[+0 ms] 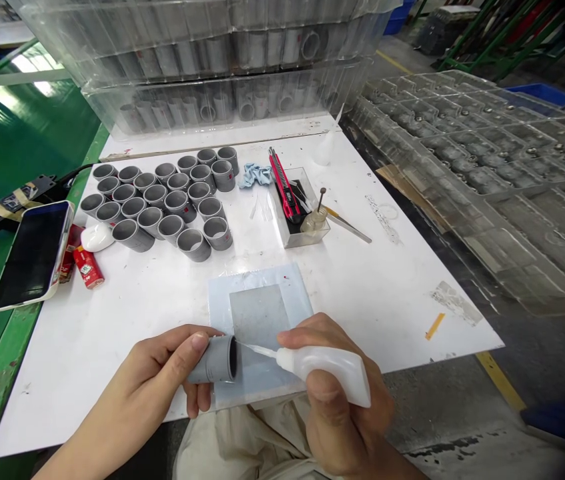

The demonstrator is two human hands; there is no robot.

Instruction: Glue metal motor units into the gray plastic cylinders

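My left hand [162, 373] is closed round a grey cylindrical sleeve [215, 360], held on its side with its open end facing right. In my right hand [337, 393] is a white squeeze bottle [332, 370], gripped between thumb and fingers. Its thin nozzle points left, and the tip is at or very near the rim of the sleeve; I cannot tell whether they touch. Beneath both hands lies a pale blue sheet [219, 293] with a grey square plate [259, 310] on it. Several more grey sleeves [177, 203] stand upright in rows at the back left.
A clear box [307, 237] holds a red utility knife [285, 187] and a small jar [313, 220]. Beside it are tweezers [349, 227] and a crumpled blue cloth [256, 175]. A phone [32, 253] leans at the left edge. Clear trays [172, 127] are stacked behind.
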